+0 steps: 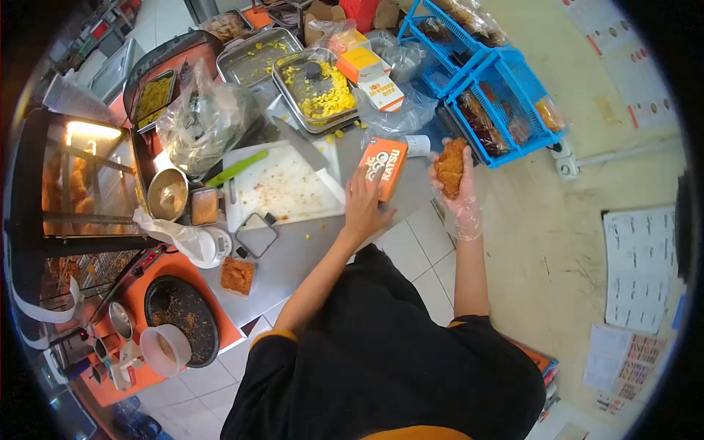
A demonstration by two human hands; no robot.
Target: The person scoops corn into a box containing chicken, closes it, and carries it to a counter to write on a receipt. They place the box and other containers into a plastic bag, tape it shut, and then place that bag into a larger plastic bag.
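Note:
My left hand (364, 207) is bare, its fingers spread over the lower part of an orange box (386, 167) marked KATSU, touching it without wrapping round it. The box lies at the right end of the metal counter. In a clear plastic glove, my right hand (463, 202) grips a browned, breaded fried piece (450, 167) and holds it up, to the right of the box. A white roll or cup (418, 145) is between the box and that piece.
Left of the box are a white cutting board (290, 192), a large knife (304, 147) and a green-handled tool (236, 169). Behind stand a tray of yellow food (339, 99) and more boxes (361, 64). Blue baskets (506, 110) are at upper right.

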